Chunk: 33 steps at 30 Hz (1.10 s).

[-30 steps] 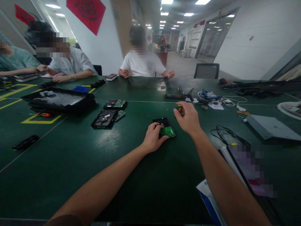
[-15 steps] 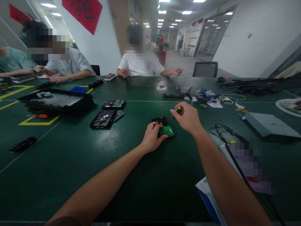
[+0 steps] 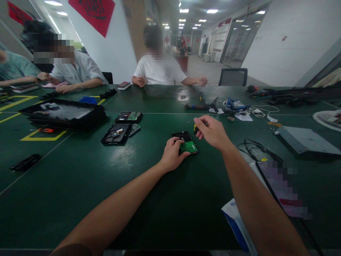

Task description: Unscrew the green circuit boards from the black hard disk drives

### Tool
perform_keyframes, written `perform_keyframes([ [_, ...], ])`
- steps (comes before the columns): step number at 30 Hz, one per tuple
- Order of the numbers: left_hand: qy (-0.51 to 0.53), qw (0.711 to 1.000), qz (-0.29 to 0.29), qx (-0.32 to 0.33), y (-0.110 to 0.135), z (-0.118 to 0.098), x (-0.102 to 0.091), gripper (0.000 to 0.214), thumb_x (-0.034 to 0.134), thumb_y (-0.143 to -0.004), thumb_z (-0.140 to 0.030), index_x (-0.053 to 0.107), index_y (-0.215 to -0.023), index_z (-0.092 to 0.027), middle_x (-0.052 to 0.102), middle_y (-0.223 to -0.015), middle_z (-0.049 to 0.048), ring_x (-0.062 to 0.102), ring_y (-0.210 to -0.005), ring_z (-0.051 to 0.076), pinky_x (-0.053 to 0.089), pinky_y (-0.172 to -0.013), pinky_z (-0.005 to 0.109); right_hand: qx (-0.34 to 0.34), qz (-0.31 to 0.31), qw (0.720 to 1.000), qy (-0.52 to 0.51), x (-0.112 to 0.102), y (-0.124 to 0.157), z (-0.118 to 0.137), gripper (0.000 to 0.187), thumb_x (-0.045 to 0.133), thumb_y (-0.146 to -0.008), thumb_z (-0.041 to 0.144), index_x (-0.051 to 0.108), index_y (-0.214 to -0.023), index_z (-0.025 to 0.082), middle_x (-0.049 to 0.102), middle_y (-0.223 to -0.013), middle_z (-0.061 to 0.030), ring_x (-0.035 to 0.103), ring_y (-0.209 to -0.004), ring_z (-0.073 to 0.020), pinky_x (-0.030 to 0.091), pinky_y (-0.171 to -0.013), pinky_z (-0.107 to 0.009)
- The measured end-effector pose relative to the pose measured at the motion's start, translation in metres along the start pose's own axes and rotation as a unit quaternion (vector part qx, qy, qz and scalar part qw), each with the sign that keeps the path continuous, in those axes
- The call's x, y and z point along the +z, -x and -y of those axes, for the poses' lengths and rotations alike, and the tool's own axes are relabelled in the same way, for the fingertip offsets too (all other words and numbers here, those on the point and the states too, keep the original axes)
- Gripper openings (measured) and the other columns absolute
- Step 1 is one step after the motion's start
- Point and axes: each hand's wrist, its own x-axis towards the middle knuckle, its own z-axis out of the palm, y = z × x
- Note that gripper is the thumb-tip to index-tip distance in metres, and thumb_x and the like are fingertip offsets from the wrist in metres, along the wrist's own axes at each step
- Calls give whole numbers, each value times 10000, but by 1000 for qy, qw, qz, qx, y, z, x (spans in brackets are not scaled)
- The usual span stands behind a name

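Observation:
A hard drive [image 3: 189, 146] with a green circuit board and black casing lies on the dark green table. My left hand [image 3: 172, 152] grips it from the left, thumb at its near edge and fingers over the board. Just right of and above the drive, my right hand [image 3: 210, 132] is closed around a small screwdriver [image 3: 196, 129] with a yellow and black handle. Fingers cover most of the screwdriver, and its tip cannot be made out.
Left of the drive lie another hard drive [image 3: 129, 116], a black casing [image 3: 116, 134] and a small circuit board [image 3: 134, 130]. A large black tray [image 3: 62, 113] stands further left. To the right sits a grey metal box [image 3: 309, 140]. Across the table sits a person [image 3: 160, 69].
My right hand has turned, so the screwdriver's handle end, visible before above the fingers, is now mostly hidden. My left hand and the hard drive have stayed in place.

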Motion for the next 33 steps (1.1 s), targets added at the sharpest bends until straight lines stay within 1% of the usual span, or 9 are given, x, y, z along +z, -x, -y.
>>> perform_keyframes([
  [4,3,1000,1,0,0,0,-1,510,753,-904,-454,600,-1325,-211,515,-1413,146,447,-1393,345,412,-1172,534,5,2,999,-33,-2,-2,-6,412,621,-950,620,611,-1004,211,742,-866,-59,673,-592,-141,494,-471,-252],
  [8,1,1000,-2,4,0,0,0,507,748,-907,-457,598,-1325,-213,515,-1411,145,448,-1392,347,414,-1169,537,10,30,999,-42,-5,-2,-7,380,597,-974,595,618,-1006,217,736,-893,-56,628,-533,-113,452,-437,-250],
  [14,-3,1000,-2,14,0,2,0,514,740,-913,-459,591,-1332,-200,519,-1402,148,449,-1389,346,411,-1171,536,20,56,994,-95,-8,-1,1,297,604,-991,507,640,-1013,212,689,-860,-35,687,-631,-143,563,-536,-265],
  [17,-1,1000,-3,12,0,2,1,509,747,-907,-458,593,-1326,-213,522,-1401,143,458,-1384,344,418,-1163,539,23,84,991,-100,-10,1,6,263,603,-1000,468,657,-1026,211,680,-811,-28,693,-635,-148,568,-532,-253],
  [19,1,1000,-3,10,0,2,1,507,750,-905,-459,596,-1323,-219,521,-1402,144,459,-1385,345,420,-1161,538,24,93,990,-101,-10,3,9,255,611,-998,459,652,-1025,209,691,-829,-33,694,-622,-145,565,-512,-248],
  [23,3,1000,-6,12,1,1,0,510,759,-898,-453,597,-1326,-229,527,-1392,144,460,-1387,344,414,-1164,536,37,69,991,-109,-10,4,10,272,665,-967,458,601,-1037,203,711,-931,-61,715,-626,-153,597,-515,-271],
  [25,6,1000,-4,11,1,0,-1,507,761,-897,-449,597,-1326,-233,527,-1392,144,461,-1388,344,414,-1164,539,47,58,991,-108,-10,4,8,285,690,-951,457,580,-1016,203,707,-916,-64,727,-636,-166,602,-513,-277],
  [28,8,1000,1,4,1,-1,-2,505,754,-903,-452,596,-1330,-233,517,-1407,144,454,-1393,344,415,-1164,540,50,64,991,-106,-11,3,7,283,700,-942,453,565,-975,207,698,-883,-56,743,-651,-184,591,-495,-273],
  [33,2,1000,2,7,0,0,-2,491,743,-910,-457,595,-1321,-232,518,-1413,140,454,-1390,342,417,-1162,549,56,67,990,-114,-13,3,8,225,677,-953,411,580,-963,208,683,-840,-35,734,-661,-179,617,-566,-295],
])
